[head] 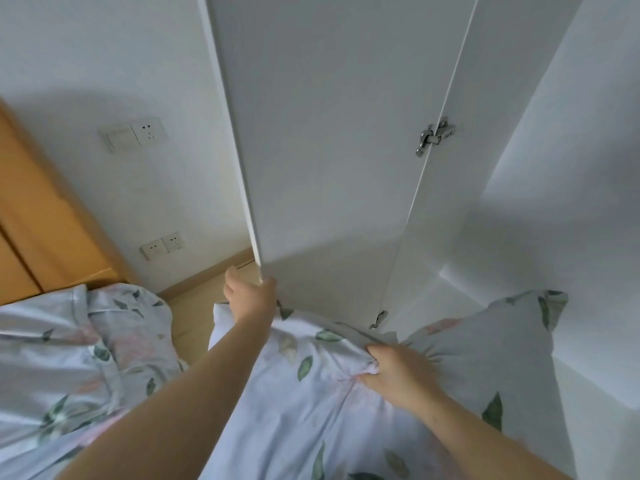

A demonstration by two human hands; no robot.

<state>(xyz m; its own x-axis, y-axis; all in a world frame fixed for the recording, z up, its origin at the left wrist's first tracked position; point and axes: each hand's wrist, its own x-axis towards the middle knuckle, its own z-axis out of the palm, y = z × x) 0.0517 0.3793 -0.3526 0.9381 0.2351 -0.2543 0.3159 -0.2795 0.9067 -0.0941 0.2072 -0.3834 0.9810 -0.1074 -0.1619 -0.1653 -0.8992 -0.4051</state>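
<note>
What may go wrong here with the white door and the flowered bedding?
The left hand grips the lower corner of the white cabinet door; the hand might get pinched if the door swings. The leaf-patterned fabric bedding, bunched in the right hand, lies at that door's foot and may catch.

Left hand [250, 295], right hand [398, 375]: both curled.

Two bare hands: one left hand [249, 296], one right hand [398, 372]. One white cabinet door [329, 150] with two metal hinges, an upper hinge [434, 135] and a lower hinge [379, 318]. Four wall plates: one switch [119, 138] and three sockets [149, 131] [154, 250] [174, 242]. Two pieces of floral bedding: one pillow bundle [311, 400], one quilt heap [69, 358]. One orange wooden cupboard [38, 216].
</note>
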